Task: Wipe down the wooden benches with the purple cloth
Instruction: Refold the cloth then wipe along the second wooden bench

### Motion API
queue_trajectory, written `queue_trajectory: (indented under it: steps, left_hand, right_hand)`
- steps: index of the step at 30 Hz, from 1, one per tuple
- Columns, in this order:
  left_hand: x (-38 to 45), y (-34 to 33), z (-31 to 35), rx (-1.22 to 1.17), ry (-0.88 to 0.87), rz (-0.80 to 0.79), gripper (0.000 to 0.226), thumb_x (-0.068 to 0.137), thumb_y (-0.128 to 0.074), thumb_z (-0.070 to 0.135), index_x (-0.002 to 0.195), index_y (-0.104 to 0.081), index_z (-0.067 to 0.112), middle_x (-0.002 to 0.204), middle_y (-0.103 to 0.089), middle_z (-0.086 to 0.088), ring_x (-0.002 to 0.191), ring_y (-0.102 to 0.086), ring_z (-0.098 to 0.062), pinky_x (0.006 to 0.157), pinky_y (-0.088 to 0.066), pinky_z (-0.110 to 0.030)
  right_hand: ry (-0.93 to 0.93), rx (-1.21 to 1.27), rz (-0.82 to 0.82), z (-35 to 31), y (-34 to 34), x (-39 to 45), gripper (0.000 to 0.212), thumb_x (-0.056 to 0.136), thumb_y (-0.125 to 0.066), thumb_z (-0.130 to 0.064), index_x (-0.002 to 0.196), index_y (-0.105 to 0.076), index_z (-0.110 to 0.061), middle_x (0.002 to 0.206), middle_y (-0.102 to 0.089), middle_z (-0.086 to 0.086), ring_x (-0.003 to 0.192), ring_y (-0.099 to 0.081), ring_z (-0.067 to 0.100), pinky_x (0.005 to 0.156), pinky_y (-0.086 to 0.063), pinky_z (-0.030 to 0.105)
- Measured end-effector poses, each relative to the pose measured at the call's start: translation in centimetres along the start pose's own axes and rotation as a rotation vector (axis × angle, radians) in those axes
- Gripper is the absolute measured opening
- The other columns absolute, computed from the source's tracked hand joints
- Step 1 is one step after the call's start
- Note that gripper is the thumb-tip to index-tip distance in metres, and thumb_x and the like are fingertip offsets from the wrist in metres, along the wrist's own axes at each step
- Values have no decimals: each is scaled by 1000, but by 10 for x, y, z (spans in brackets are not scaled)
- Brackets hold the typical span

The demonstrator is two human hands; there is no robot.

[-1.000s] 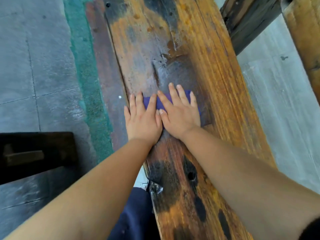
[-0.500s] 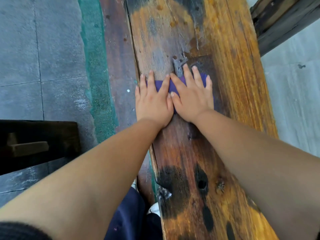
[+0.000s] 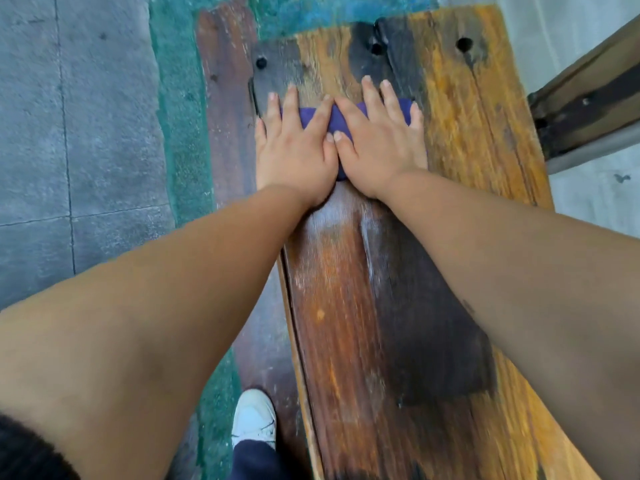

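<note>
A long, worn wooden bench (image 3: 464, 140), orange with dark stains, runs away from me and ends near the top of the view. The purple cloth (image 3: 337, 117) lies flat on it close to that far end, mostly covered. My left hand (image 3: 294, 147) and my right hand (image 3: 381, 143) press side by side on the cloth, fingers spread and pointing forward. Only a strip of cloth shows between and ahead of the fingers. A damp, shiny streak (image 3: 332, 237) marks the wood just behind my wrists.
Grey paving (image 3: 69, 133) and a green painted strip (image 3: 180, 133) lie to the left of the bench. Another dark wooden bench (image 3: 588, 98) angles in at the upper right. My white shoe (image 3: 254, 419) stands on the ground beside the bench's near left edge.
Both hands have pushed the cloth forward along the bench, reaching its far end, which now shows. A wet streak trails behind them.
</note>
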State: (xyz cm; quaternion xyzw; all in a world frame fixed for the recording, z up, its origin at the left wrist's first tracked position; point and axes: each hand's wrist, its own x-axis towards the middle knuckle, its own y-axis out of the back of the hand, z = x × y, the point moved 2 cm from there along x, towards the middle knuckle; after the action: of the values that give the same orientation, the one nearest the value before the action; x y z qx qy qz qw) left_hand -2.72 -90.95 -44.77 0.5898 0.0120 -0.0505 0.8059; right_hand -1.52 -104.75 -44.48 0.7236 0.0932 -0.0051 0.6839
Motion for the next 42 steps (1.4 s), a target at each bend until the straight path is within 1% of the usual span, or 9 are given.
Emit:
queue_trajectory:
  steps: [6, 10, 17, 24, 28, 33, 36, 39, 42]
  left_hand:
    - [82, 12, -13, 37, -42, 11, 58, 92, -27, 44, 150, -30, 36, 163, -12, -12, 149, -6, -35, 118, -9, -53]
    - [121, 17, -18, 51, -18, 7, 58, 93, -26, 45, 151, -27, 37, 163, -13, -11, 149, -8, -34, 118, -9, -53]
    - [122, 19, -15, 64, -8, 17, 56, 95, -26, 45, 151, -28, 36, 161, -20, -10, 148, -12, -33, 118, -12, -51]
    - [115, 18, -14, 91, -26, 53, 55, 95, -24, 45, 149, -32, 35, 157, -28, -8, 144, -21, -32, 117, -13, -50]
    - [87, 12, -3, 99, -81, 30, 55, 95, -24, 46, 149, -31, 35, 158, -26, -5, 148, -12, -32, 118, -11, -50]
    - [34, 7, 19, 75, -145, -6, 55, 95, -24, 47, 147, -35, 33, 158, -27, -9, 147, -15, -34, 116, -14, -51]
    - [-1, -3, 37, 70, -197, -45, 54, 96, -27, 45, 147, -36, 30, 156, -29, -13, 145, -16, -37, 116, -11, -50]
    - [-40, -11, 59, 39, -217, -89, 54, 95, -30, 44, 146, -37, 31, 156, -29, -12, 145, -17, -37, 116, -14, -52]
    - [-90, -18, 85, 33, -278, -159, 55, 95, -29, 46, 147, -34, 32, 158, -27, -11, 146, -15, -37, 116, -13, -53]
  right_hand:
    - [-18, 45, 47, 0, 8, 81, 60, 92, -22, -53, 150, -25, -37, 164, -13, 3, 150, -8, 26, 114, -10, 60]
    - [-6, 63, 54, -1, 14, 120, 61, 92, -21, -53, 150, -26, -36, 164, -16, 3, 150, -13, 26, 114, -11, 61]
    - [13, 53, 33, -2, 20, 123, 59, 94, -22, -52, 150, -26, -35, 163, -20, 3, 149, -16, 25, 113, -11, 60]
    - [-3, 88, 120, -2, 13, 114, 55, 95, -24, -50, 148, -31, -38, 160, -27, 1, 146, -24, 25, 115, -13, 57]
    - [-78, 91, 118, 0, 9, 76, 55, 95, -22, -48, 149, -30, -37, 162, -22, 1, 147, -20, 25, 115, -13, 56]
    - [-150, 98, 54, 13, 9, 11, 56, 97, -21, -49, 152, -24, -37, 164, -13, 0, 150, -10, 23, 117, -11, 54]
    - [-188, 95, 13, 23, 4, -32, 56, 97, -22, -49, 151, -26, -37, 164, -14, 0, 150, -10, 23, 117, -13, 54]
    - [-211, 83, -14, 38, 3, -81, 55, 97, -23, -49, 150, -28, -36, 164, -17, 3, 149, -13, 25, 116, -16, 55]
    - [-294, 95, -43, 54, -2, -145, 58, 95, -20, -51, 151, -24, -37, 163, -18, 4, 149, -14, 26, 115, -17, 56]
